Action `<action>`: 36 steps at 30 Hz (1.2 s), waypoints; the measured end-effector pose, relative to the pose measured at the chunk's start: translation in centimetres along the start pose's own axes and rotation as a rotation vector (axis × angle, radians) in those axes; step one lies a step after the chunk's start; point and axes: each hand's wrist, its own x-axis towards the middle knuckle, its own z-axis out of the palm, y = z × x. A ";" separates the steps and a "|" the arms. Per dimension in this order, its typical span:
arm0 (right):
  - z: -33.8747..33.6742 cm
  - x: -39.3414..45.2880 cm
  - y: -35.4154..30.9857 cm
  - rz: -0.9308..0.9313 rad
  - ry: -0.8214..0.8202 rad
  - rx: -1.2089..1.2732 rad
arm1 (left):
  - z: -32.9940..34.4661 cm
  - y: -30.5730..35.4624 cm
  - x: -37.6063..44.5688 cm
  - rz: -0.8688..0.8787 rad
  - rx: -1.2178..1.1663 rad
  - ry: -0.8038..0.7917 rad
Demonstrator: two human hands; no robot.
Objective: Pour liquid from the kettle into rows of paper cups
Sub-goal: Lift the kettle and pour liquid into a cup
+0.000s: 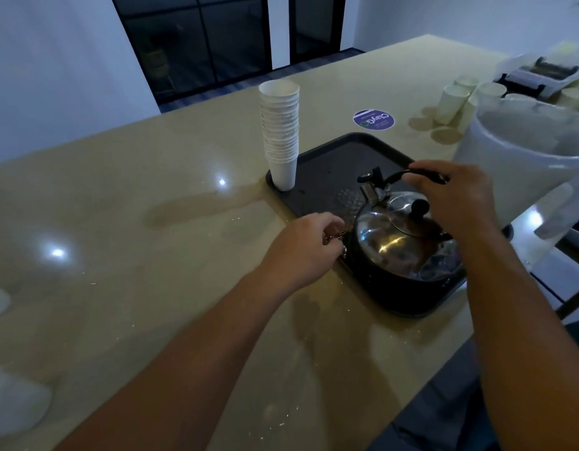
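Observation:
A shiny steel kettle (402, 236) with a black lid knob and black handle stands on the near part of a black tray (320, 170). My right hand (457, 193) is closed around the kettle's handle from above. My left hand (311, 245) rests at the tray's left edge beside the kettle, fingers curled on the rim. A tall stack of white paper cups (280, 135) stands on the tray's far left corner. Several separate paper cups (457, 99) stand further back on the right.
A large translucent plastic jug (522, 157) stands right of the tray. A round purple sticker (373, 119) lies on the beige counter (151, 222). A clear container with dark items (538, 73) sits at the far right. Dark windows lie beyond the counter's far edge.

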 end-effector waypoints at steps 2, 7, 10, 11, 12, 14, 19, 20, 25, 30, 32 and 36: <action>0.2 -0.1 -0.6 -0.004 -0.007 -0.001 | -1.3 -0.3 -0.4 -0.016 0.007 0.025; 0.2 -0.5 -2.2 -0.057 -0.011 -0.046 | -4.5 -0.2 -1.3 -0.002 0.004 0.106; 0.3 -1.0 -4.0 -0.102 -0.020 -0.033 | -6.6 -0.4 -2.1 0.023 0.014 0.171; 0.2 -1.1 -4.5 -0.121 -0.017 -0.020 | -7.0 -0.3 -2.1 0.033 0.023 0.187; 0.2 -1.3 -5.3 -0.141 -0.019 -0.006 | -7.6 -0.3 -2.3 0.038 0.034 0.203; 0.5 -1.7 -6.8 -0.167 -0.039 0.016 | -8.9 -0.4 -2.8 0.040 0.063 0.238; 2.2 -3.6 -11.1 -0.228 -0.084 0.082 | -12.7 -0.4 -5.0 0.036 0.143 0.269; 2.7 -4.1 -12.0 -0.254 -0.099 0.101 | -13.7 -0.3 -5.6 0.035 0.167 0.275; 5.8 -6.5 -16.9 -0.356 -0.223 0.161 | -19.3 -0.2 -8.4 0.027 0.320 0.319; 9.9 -8.9 -21.8 -0.442 -0.356 0.221 | -24.4 -1.9 -11.6 -0.040 0.480 0.390; 11.3 -9.8 -23.5 -0.473 -0.392 0.240 | -26.5 -2.6 -12.9 -0.063 0.528 0.421; 14.5 -11.6 -27.0 -0.530 -0.468 0.281 | -30.7 -4.0 -15.8 -0.122 0.574 0.437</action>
